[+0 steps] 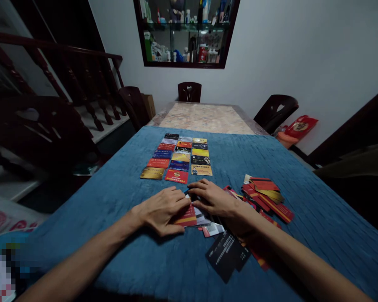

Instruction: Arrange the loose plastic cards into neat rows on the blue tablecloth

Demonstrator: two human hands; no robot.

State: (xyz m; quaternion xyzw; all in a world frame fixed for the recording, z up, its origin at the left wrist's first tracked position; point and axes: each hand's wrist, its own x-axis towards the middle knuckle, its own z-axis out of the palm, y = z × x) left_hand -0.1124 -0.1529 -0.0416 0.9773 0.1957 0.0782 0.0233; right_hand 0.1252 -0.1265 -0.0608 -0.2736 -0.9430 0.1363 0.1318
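Observation:
My left hand (164, 209) rests on the blue cloth, its fingers bent over the far side of a red card (187, 217) and its thumb along the near side. My right hand (216, 199) reaches over the same loose heap, with its fingers apart and touching the cards; what lies under its palm is hidden. Whitish cards (201, 216) show between the hands. A black card (225, 253) lies nearer me, below the right wrist. Beyond the hands, cards lie in three overlapping columns, with a red card (176, 176) at the near end of the middle column.
A loose pile of red and gold cards (267, 195) lies right of my right hand. The blue cloth (113, 193) covers the near part of the table; the marbled tabletop (204, 117) shows beyond. Dark chairs (189, 92) stand around it. A stair railing (66, 48) is at left.

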